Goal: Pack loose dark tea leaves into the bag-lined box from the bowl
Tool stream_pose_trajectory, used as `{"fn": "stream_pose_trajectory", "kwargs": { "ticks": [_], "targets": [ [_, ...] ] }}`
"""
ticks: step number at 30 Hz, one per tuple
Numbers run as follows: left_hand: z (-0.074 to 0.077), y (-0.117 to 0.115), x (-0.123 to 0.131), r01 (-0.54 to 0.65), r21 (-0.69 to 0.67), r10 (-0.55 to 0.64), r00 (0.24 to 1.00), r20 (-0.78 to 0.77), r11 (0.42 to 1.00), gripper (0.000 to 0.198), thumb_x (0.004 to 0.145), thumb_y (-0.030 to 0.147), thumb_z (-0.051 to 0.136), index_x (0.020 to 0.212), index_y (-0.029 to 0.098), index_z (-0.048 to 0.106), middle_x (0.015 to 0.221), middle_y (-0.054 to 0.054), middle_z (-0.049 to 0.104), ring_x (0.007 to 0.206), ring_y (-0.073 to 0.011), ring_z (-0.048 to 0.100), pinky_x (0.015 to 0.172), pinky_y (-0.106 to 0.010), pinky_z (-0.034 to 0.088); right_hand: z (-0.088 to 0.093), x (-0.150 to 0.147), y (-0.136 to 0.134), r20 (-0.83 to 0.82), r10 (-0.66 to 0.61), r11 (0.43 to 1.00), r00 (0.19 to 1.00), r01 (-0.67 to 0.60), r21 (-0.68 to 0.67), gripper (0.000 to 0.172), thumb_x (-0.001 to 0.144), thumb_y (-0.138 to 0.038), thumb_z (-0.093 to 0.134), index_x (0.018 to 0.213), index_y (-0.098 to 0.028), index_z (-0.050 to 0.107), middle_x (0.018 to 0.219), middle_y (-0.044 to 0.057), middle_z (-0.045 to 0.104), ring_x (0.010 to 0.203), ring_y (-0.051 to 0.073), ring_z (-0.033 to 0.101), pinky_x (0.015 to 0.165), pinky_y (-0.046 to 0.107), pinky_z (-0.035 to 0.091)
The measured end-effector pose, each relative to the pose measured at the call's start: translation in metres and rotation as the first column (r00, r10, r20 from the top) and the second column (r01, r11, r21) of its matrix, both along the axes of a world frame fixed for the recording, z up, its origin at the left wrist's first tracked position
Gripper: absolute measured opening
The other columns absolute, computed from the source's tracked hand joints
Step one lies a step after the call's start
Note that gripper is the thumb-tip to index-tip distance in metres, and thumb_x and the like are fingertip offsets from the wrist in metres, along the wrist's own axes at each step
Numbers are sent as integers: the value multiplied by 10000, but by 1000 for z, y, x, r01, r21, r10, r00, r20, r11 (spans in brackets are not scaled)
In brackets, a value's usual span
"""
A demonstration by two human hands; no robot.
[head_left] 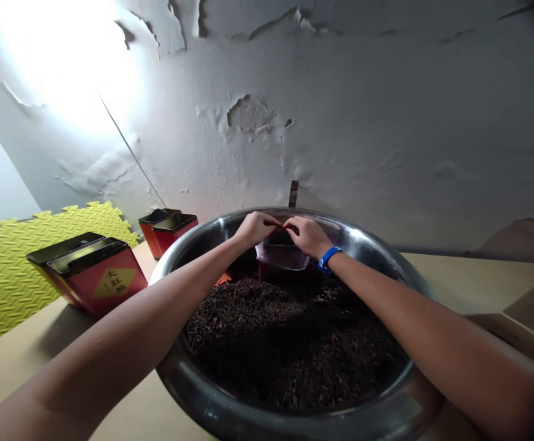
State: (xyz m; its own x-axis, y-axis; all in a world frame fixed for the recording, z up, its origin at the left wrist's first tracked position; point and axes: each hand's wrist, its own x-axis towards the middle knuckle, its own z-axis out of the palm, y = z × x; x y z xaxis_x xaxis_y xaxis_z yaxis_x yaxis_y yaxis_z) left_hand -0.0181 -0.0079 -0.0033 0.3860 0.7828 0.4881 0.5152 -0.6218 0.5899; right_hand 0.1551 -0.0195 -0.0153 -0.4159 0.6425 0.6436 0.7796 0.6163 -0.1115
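Note:
A big steel basin (188, 245) in front of me is full of dark loose tea leaves (289, 343). At its far side my left hand (254, 228) and my right hand (310, 236) pinch the top edge of a clear plastic bag (280, 254) that stands in a red tin, mostly hidden behind the bag and the leaves. The right wrist wears a blue band (328, 258). An orange bit (222, 279) shows at the basin's left inner wall.
Two red tins (97, 275) with open tops stand at the left on the tan table (28, 361), two more red tins (168, 229) behind them. A yellow foam mat (0, 275) leans at far left. A cardboard box (524, 331) is at right. A peeling white wall is behind.

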Motion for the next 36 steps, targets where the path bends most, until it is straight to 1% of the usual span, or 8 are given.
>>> {"fn": "stream_pose_trajectory", "kwargs": {
  "ticks": [3, 8, 11, 15, 22, 27, 31, 36],
  "targets": [
    [1, -1, 1, -17, 57, 18, 1000, -19, 998, 248, 670, 226, 510, 827, 173, 695, 679, -20, 655, 620, -125, 554, 587, -220, 410, 0, -1, 0, -3, 0, 1000, 1000, 0, 13, 179, 815, -212, 426, 866, -179, 594, 840, 47, 600, 774, 146, 531, 713, 240, 374],
    [-1, -2, 3, -56, 133, 65, 996, -66, 990, 236, 688, 233, 511, 827, 181, 695, 660, -7, 655, 610, -123, 555, 567, -212, 397, 0, -2, -2, -28, -15, 999, 999, 16, 41, 192, 818, -236, 427, 826, -180, 610, 824, 45, 623, 772, 146, 549, 712, 233, 374],
    [-2, -3, 4, -62, 213, 82, 993, -87, 975, 235, 691, 202, 507, 834, 179, 692, 716, -11, 667, 650, -128, 566, 618, -215, 410, 1, -3, -3, -54, -59, 998, 997, 60, 15, 220, 824, -261, 419, 819, -188, 627, 818, 43, 640, 770, 151, 564, 697, 230, 373],
    [-1, -5, 5, -41, 290, 80, 990, -120, 956, 241, 698, 170, 497, 846, 183, 687, 813, -19, 674, 741, -141, 582, 701, -222, 415, 1, -4, -4, -79, -110, 993, 991, 106, -56, 273, 833, -311, 402, 798, -202, 650, 796, 42, 658, 740, 156, 579, 655, 230, 368],
    [1, -7, 5, 5, 370, 78, 974, -211, 929, 249, 728, 170, 474, 870, 188, 678, 843, -28, 672, 759, -151, 589, 715, -232, 415, 1, -6, -3, -232, -92, 988, 968, 59, -144, 232, 786, -304, 468, 764, -198, 673, 780, 32, 670, 731, 149, 592, 638, 213, 385],
    [1, -7, 5, 26, 403, 83, 965, -250, 915, 249, 741, 163, 471, 886, 185, 672, 867, -34, 668, 776, -153, 590, 729, -238, 414, 3, -12, -6, -350, -151, 969, 924, 69, -235, 184, 742, -277, 518, 744, -184, 677, 751, 29, 669, 722, 144, 596, 642, 208, 403],
    [0, -6, 6, 50, 423, 72, 961, -267, 905, 258, 742, 149, 473, 907, 184, 669, 874, -43, 667, 780, -153, 590, 725, -239, 417, 4, -13, -7, -381, -177, 962, 907, 78, -262, 155, 723, -264, 540, 732, -176, 667, 747, 30, 665, 713, 141, 593, 642, 208, 411],
    [-2, -5, 6, 43, 442, 89, 958, -273, 896, 255, 727, 123, 480, 874, 184, 679, 833, -48, 669, 752, -153, 592, 701, -241, 424, 5, -12, -8, -362, -136, 970, 922, 49, -239, 139, 721, -257, 541, 728, -176, 654, 736, 26, 661, 691, 134, 588, 639, 209, 411]
  ]
}}
